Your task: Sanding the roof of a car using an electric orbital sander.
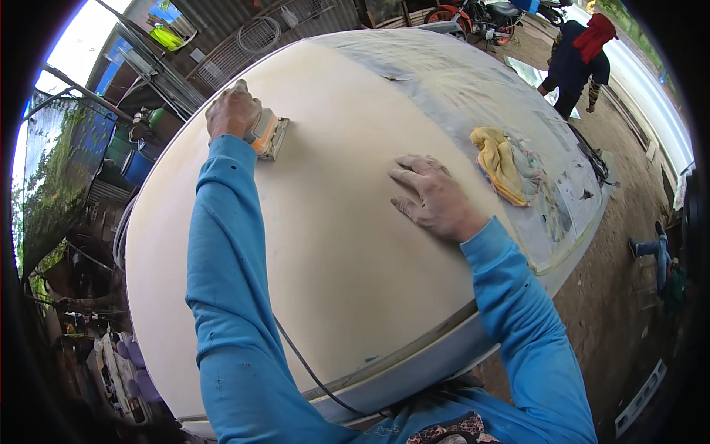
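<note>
Under me spreads a broad, curved, cream-coloured vehicle panel (347, 244), dusty and matt. Near its far left edge my left hand (234, 112) is closed round an orange and grey power sander (268, 135), whose square pad rests on the panel. My fingers partly hide its body. My right hand (429, 194) lies palm down on the panel, its fingers spread and dusty, holding nothing. Close to the right of it, a crumpled yellow cloth (500, 164) sits on the dusty, plastic-covered part of the vehicle (444, 89).
A dark cord (314, 376) crosses the panel's near edge beside my left forearm. At the upper right a person in a red head covering (580, 55) stands on the dirt ground. Motorcycles (481, 18) are parked behind the vehicle, and bins (139, 164) stand at the left.
</note>
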`<control>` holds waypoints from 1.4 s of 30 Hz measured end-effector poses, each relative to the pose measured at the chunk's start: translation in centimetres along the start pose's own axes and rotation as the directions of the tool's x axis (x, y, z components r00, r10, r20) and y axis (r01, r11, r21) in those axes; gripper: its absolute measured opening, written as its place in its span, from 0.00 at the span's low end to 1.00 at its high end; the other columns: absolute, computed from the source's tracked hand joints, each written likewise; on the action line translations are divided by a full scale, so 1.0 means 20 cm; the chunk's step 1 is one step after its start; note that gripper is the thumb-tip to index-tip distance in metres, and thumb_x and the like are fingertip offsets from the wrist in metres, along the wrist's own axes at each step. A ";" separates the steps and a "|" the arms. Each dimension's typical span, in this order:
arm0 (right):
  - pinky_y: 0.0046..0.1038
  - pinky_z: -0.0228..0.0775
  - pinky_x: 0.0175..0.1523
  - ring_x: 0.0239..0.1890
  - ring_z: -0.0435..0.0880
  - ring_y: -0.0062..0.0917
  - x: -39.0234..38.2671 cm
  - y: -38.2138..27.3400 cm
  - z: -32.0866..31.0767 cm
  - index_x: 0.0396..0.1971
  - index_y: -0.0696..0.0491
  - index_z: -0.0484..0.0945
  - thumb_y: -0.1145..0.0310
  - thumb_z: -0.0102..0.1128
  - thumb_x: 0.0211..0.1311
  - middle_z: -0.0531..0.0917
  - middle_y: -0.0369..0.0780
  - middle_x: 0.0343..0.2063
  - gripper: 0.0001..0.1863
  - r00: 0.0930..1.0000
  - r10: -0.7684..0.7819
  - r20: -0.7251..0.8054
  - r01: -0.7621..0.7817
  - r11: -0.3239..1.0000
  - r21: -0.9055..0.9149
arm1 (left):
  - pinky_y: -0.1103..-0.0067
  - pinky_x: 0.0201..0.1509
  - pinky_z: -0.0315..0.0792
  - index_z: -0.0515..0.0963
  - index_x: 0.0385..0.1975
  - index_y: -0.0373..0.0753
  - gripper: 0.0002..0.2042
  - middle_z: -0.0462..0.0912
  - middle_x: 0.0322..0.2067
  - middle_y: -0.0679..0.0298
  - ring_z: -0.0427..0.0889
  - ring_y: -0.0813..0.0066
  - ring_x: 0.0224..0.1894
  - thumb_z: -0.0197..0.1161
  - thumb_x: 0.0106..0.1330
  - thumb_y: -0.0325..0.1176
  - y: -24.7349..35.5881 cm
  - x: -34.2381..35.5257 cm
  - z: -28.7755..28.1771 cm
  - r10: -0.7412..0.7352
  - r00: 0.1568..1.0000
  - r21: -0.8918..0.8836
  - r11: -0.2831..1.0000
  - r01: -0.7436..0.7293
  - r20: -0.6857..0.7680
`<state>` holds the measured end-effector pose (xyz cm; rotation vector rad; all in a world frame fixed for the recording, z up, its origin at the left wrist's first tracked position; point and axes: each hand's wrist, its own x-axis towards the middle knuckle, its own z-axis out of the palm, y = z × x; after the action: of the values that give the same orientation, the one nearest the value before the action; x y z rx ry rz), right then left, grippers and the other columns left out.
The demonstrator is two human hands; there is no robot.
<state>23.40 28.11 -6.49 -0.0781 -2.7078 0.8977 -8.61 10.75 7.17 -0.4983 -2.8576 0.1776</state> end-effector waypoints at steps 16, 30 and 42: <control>0.40 0.58 0.75 0.69 0.69 0.43 0.02 -0.01 0.01 0.58 0.56 0.79 0.61 0.65 0.65 0.75 0.47 0.64 0.24 0.999 -0.014 -0.037 0.015 1.000 0.012 | 0.61 0.62 0.75 0.76 0.54 0.40 0.19 0.84 0.54 0.52 0.83 0.51 0.57 0.59 0.69 0.44 -1.46 -0.59 0.07 -0.448 0.894 0.227 0.871 0.435 0.004; 0.40 0.58 0.74 0.68 0.69 0.44 0.04 -0.02 0.01 0.59 0.56 0.79 0.59 0.64 0.65 0.75 0.47 0.63 0.25 1.000 0.017 -0.019 -0.017 1.000 -0.011 | 0.62 0.62 0.75 0.77 0.53 0.43 0.19 0.84 0.53 0.54 0.82 0.53 0.57 0.60 0.66 0.43 -0.78 -0.45 -0.01 -0.264 0.964 0.133 0.957 0.257 0.037; 0.41 0.56 0.75 0.69 0.67 0.45 0.03 0.00 0.01 0.59 0.55 0.78 0.58 0.65 0.67 0.74 0.48 0.64 0.25 1.000 -0.015 -0.019 0.015 1.000 -0.024 | 0.67 0.62 0.76 0.77 0.58 0.44 0.19 0.84 0.55 0.57 0.83 0.59 0.58 0.56 0.68 0.37 0.26 -0.37 -0.14 0.092 0.994 0.009 0.996 -0.093 0.062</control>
<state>22.75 28.11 -6.56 -0.0713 -2.6983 0.8560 0.52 13.24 7.49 -0.6342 -2.8926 0.2298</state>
